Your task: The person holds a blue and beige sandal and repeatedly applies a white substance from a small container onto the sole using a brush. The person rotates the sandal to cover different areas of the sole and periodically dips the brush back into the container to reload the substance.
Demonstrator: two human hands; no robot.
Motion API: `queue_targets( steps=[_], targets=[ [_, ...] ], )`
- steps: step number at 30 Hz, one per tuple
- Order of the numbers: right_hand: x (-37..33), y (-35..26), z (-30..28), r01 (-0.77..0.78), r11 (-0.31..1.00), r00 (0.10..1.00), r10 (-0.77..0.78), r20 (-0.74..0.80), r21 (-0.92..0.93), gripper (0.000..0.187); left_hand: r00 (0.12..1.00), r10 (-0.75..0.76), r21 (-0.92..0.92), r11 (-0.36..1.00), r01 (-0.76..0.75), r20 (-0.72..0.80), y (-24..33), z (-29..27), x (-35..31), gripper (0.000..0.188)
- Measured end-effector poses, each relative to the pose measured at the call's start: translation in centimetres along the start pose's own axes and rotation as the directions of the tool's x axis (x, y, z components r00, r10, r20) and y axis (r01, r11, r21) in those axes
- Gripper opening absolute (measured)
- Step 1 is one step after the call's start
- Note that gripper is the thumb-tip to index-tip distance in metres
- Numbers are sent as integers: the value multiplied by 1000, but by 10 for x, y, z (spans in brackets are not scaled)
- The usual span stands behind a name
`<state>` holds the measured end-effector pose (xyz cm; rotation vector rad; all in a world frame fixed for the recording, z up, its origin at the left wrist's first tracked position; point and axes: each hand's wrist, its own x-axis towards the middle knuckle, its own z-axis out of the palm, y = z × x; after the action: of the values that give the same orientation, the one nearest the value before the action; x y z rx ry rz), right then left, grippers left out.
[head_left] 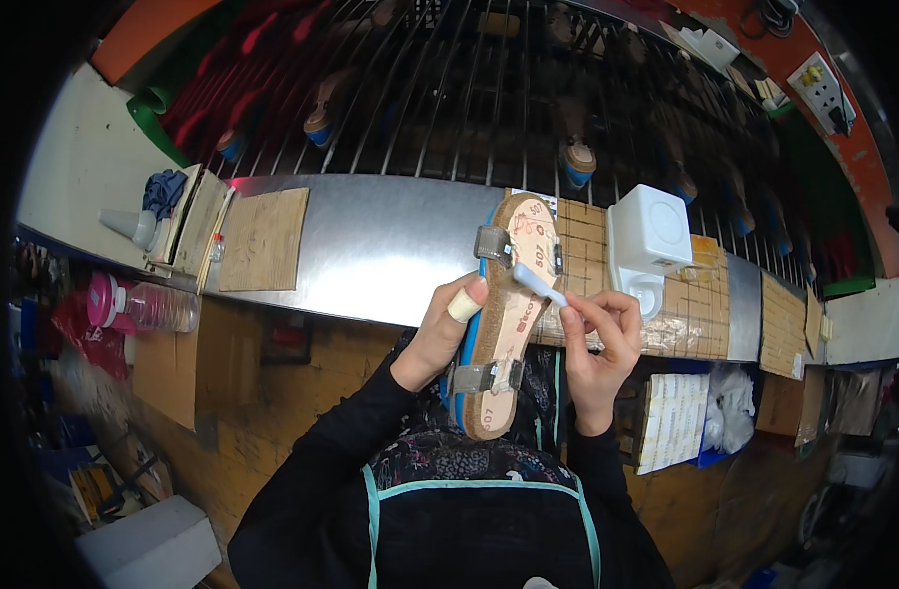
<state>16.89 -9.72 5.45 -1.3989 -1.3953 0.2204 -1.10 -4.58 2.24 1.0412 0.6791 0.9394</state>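
Observation:
A sandal (513, 314) with a tan insole-like face and a cork-coloured edge stands nearly upright before me. Its grey straps (477, 378) wrap round the sides, and a blue last shows along the left edge. My left hand (439, 334) is closed round the sandal's left side, its thumb wrapped in pale tape. Between thumb and fingers my right hand (601, 348) pinches a small pale brush (538, 282). The brush's head rests on or just over the sandal's face, near the upper strap; bristles cannot be made out.
A white plastic dispenser (651, 231) stands on the taped cardboard (690, 314) at right. Beyond the metal bench (381, 231), more shoes on lasts (579, 162) lie on a bar conveyor. Cardboard (263, 240) and a pink-capped bottle (155, 306) are at left.

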Motion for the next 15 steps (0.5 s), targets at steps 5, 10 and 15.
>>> queue_targets(
  steps=[5,10,15],
  targets=[
    [9,-3,4,59,993,998,-62,-32,-102,19,1000,28,71,997,-28,7,4,-4,-2,67],
    [8,4,5,104,994,995,-104,1,-29,19,1000,24,1,1000,-24,14,6,-5,0,68],
    [-3,14,5,95,995,995,-95,25,14,21,999,-45,-61,997,45,0,7,-5,6,71]
  ],
)
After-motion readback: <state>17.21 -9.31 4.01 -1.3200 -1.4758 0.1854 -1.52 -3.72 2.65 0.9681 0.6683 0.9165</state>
